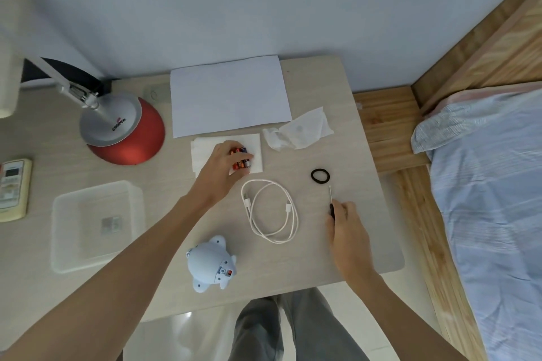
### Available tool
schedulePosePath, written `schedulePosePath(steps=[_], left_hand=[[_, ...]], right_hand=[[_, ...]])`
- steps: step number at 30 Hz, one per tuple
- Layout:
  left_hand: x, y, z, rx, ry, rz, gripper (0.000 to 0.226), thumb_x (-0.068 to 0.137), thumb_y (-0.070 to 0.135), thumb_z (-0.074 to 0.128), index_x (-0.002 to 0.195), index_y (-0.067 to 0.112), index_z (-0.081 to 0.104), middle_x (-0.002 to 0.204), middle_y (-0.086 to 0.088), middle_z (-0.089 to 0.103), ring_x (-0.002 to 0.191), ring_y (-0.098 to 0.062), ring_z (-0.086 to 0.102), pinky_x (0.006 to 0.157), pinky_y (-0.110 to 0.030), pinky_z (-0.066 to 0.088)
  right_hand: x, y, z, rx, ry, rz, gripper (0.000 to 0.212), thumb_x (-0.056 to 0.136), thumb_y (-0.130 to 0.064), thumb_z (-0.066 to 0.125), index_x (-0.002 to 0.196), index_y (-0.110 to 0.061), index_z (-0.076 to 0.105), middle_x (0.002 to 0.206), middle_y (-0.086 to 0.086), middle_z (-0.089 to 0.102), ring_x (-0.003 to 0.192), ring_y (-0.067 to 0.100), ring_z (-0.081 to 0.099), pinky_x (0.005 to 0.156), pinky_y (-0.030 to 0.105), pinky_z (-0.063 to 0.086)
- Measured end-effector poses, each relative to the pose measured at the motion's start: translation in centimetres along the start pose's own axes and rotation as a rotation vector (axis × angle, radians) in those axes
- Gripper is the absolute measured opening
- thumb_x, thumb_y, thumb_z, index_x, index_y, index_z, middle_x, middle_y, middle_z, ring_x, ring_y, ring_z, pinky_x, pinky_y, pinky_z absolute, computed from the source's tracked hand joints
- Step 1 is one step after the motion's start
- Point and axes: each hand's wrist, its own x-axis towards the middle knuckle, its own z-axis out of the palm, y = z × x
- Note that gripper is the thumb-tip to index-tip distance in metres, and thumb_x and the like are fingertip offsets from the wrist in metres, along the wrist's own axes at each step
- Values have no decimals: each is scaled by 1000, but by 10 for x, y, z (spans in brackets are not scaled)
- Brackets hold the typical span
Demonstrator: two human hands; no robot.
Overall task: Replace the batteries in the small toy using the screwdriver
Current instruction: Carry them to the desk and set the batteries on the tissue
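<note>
1. Now my left hand (224,165) reaches out to about 11 o'clock from the middle of the table (346,138), with its fingers curled down over the batteries (242,159). They are orange and black, and they lie in a small cluster on a folded white tissue (205,149). My fingertips touch them, but I cannot tell whether I actually grip them.
2. My right hand (346,223) is out at 3 o'clock, closed around the black handle of the screwdriver (331,202). Its thin metal shaft points away from me toward 12 o'clock.
3. Just past the shaft's tip, at 12 o'clock from that hand, lies a black hair tie (320,176), flat on the table and apart from the tool.
4. Between my two hands lies a white cable (271,211) in a loose coil.
5. The toy (211,262), pale blue and rounded, sits near the table's front edge at 6 o'clock, under my left forearm and free of both hands. Its underside faces up, showing a small red switch.
6. At 12 o'clock lies a white sheet (230,95), and a crumpled wipe (299,130) sits beside it at 1 o'clock.
7. At 10 o'clock stands a lamp (123,129) with a red and silver base.
8. At 8 o'clock sits a clear tray (96,226), and a remote (13,189) lies at 9 o'clock, near the left edge.
</note>
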Motion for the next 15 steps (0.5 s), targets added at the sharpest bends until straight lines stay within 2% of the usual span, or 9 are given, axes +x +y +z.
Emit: schedulePosePath(steps=[4, 10, 13, 15], left_hand=[[-2, 7, -13, 27, -54, -62, 46, 102, 25, 74, 147, 25, 64, 153, -3, 49, 144, -24, 43, 117, -39, 42], [-34, 25, -47, 100, 3, -105, 45, 108, 34, 64, 152, 29, 60, 154, -7, 50, 145, -26, 44, 113, -43, 48], [-72, 34, -59, 45, 67, -160, 47, 105, 35, 68, 151, 25, 62, 148, -7, 54, 141, -26, 49, 114, -43, 48], [-107, 38, -62, -62, 70, -231, 53, 101, 40, 72, 151, 27, 61, 144, -3, 55, 137, -22, 51, 116, -36, 42]], right_hand=[[0, -3, -5, -50, -35, 9, 32, 105, -22, 56, 135, -10, 56, 110, 5, 51, 81, 22, 58, 61, 38, 55], [-1, -9, -17, -153, -110, 11, 26, 98, -10, 63, 124, -8, 60, 109, 6, 52, 68, 18, 45, 58, 32, 42], [-5, -13, -30, -129, -105, 23, 23, 98, -9, 63, 121, -9, 59, 109, 7, 52, 69, 21, 51, 61, 37, 52], [-7, -17, -40, -92, -68, 25, 18, 100, -10, 61, 118, -9, 59, 107, 6, 50, 69, 24, 58, 62, 42, 57]])
